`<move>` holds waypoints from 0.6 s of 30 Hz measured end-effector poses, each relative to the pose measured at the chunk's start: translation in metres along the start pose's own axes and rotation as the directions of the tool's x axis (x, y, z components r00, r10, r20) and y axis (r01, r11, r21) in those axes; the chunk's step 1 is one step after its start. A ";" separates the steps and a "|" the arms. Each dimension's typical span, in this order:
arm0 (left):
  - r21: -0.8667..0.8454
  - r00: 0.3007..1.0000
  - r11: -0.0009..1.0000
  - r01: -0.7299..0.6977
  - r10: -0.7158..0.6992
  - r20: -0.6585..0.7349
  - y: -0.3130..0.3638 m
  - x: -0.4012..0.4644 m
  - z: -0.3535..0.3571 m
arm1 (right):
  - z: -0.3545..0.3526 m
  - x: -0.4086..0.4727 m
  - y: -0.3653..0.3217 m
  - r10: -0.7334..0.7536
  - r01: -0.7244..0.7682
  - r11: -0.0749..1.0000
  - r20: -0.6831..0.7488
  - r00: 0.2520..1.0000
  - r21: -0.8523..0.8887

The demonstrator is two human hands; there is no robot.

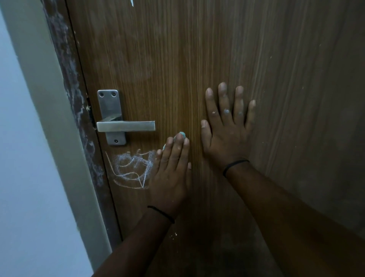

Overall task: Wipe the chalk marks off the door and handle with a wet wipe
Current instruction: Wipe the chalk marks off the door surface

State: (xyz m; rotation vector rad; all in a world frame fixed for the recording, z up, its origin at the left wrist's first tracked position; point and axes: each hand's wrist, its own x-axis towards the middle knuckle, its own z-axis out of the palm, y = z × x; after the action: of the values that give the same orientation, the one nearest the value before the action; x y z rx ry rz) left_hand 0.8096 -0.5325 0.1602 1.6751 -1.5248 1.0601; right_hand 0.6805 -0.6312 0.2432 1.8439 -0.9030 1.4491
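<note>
A brown wooden door (197,59) fills the view. Its metal lever handle (126,126) sits at the left on a steel plate. Below the handle, white chalk scribbles (130,170) mark the wood. My left hand (171,174) lies flat on the door just right of the scribbles, its straight fingers pressing a small teal wet wipe (182,134) against the wood; only the wipe's edges peek out past the fingertips. My right hand (227,128) rests flat on the door further right, fingers spread, holding nothing.
The door frame (65,118), scuffed and streaked with white, runs down the left beside a pale wall (23,178). A small white mark (132,2) shows at the door's top edge. Small white specks dot the door below my left wrist.
</note>
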 end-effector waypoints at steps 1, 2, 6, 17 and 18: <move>0.000 1.000 1.000 0.002 -0.002 -0.003 -0.001 -0.001 0.000 | 0.002 -0.006 0.000 -0.026 0.026 1.000 0.008 1.000 0.000; 0.001 1.000 1.000 0.008 -0.008 -0.004 -0.003 -0.002 0.000 | 0.003 -0.011 -0.001 -0.046 0.046 0.999 0.011 0.999 -0.001; 0.012 0.994 0.994 0.104 -0.104 -0.035 -0.022 -0.010 -0.002 | 0.005 -0.015 0.000 -0.064 0.064 0.998 0.004 0.998 -0.014; 0.022 0.993 0.993 0.118 -0.118 -0.032 -0.032 -0.019 -0.004 | 0.003 -0.020 -0.004 -0.041 0.041 0.999 0.002 0.999 0.017; -0.002 0.977 0.979 0.205 -0.205 -0.060 -0.037 -0.015 -0.006 | 0.004 -0.020 -0.004 -0.041 0.041 0.999 -0.003 0.999 0.014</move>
State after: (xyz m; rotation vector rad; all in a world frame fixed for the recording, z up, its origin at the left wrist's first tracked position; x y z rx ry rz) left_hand 0.8446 -0.5146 0.1521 1.7445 -1.2816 0.9948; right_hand 0.6826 -0.6288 0.2225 1.8593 -0.8508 1.4367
